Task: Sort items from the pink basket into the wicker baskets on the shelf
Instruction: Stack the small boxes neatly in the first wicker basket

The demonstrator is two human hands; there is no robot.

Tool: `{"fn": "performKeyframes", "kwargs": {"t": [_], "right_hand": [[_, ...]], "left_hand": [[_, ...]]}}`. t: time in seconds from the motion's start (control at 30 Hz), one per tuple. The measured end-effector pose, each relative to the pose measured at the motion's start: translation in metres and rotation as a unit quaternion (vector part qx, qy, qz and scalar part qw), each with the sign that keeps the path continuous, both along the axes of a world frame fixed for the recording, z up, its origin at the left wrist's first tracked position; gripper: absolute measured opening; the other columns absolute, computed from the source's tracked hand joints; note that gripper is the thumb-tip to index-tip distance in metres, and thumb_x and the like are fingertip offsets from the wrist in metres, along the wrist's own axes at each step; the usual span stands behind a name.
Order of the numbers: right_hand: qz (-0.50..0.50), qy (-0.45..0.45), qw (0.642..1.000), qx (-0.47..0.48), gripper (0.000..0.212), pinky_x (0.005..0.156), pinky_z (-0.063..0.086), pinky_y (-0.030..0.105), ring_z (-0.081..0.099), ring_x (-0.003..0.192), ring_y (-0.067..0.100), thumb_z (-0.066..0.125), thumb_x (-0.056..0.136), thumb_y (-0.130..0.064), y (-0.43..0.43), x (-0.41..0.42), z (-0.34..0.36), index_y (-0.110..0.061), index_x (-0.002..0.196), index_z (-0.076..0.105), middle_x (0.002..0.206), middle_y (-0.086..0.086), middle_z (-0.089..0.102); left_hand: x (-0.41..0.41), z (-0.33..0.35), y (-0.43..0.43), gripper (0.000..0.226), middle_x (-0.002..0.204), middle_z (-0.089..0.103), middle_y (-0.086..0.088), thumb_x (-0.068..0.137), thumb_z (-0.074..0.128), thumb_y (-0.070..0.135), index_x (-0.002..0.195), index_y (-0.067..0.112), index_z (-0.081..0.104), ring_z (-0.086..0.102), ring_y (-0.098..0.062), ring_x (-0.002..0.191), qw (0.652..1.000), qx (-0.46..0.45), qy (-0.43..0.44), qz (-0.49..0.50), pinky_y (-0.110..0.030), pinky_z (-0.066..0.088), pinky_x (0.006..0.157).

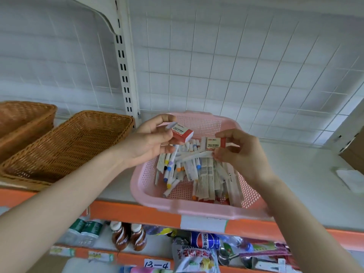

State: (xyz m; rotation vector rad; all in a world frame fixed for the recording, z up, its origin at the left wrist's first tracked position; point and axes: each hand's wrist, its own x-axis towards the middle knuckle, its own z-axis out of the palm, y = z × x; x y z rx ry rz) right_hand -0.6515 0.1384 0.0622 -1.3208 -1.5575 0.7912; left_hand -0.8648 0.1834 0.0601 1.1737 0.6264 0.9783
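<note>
My left hand (149,139) grips one 2B eraser (182,133), my right hand (243,152) pinches another; carry both together to the right wicker basket (69,146).

I face a shop shelf (295,174). Below it sit bottled drinks (120,236) and snack packets (195,259), under an orange price rail (137,213).

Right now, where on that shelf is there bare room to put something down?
Bare shelf lies right of the pink basket, up to the white paper and cardboard box. The nearer wicker basket shows a bare bottom. Crowded: the pink basket, full of markers and packets, with the left hand and right hand holding erasers over it.
</note>
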Motion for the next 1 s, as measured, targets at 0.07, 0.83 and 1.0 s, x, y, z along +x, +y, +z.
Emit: {"fn": "performKeyframes", "kwargs": {"t": [0.07, 0.83, 1.0], "right_hand": [[0.031, 0.05, 0.998, -0.009, 0.035, 0.064, 0.057, 0.027, 0.063, 0.065, 0.016, 0.065, 0.076, 0.01, -0.003, -0.014, 0.008, -0.023, 0.085, 0.06, 0.084, 0.005, 0.063], [0.2, -0.003, 0.98, 0.004, 0.031, 0.061, 0.046, 0.036, 0.055, 0.062, 0.02, 0.072, 0.071, 0.004, -0.074, -0.431, -0.007, -0.021, 0.072, 0.053, 0.069, 0.0, 0.058], [0.228, -0.108, 0.964, 0.081, 0.024, 0.068, 0.039, 0.014, 0.058, 0.081, 0.015, 0.067, 0.08, -0.01, -0.076, -0.499, -0.006, -0.011, 0.104, 0.063, 0.089, -0.001, 0.064]], "left_hand": [[-0.016, 0.002, -0.008, 0.03, 0.071, 0.07, -0.003, 0.069, 0.052, 0.0, 0.096, 0.013, 0.052, 0.067, -0.012, 0.065, 1.0, 0.0, -0.013, 0.015, -0.023, 0.055, 0.059], [-0.413, -0.005, -0.171, 0.027, 0.066, 0.059, -0.004, 0.079, 0.064, -0.01, 0.079, 0.013, 0.049, 0.055, -0.002, 0.047, 0.889, 0.108, 0.235, 0.378, -0.013, 0.044, 0.045], [-0.481, -0.01, -0.195, 0.025, 0.059, 0.061, 0.007, 0.074, 0.073, -0.003, 0.074, 0.012, 0.052, 0.058, 0.0, 0.052, 0.845, 0.12, 0.297, 0.428, -0.015, 0.047, 0.057]]}}
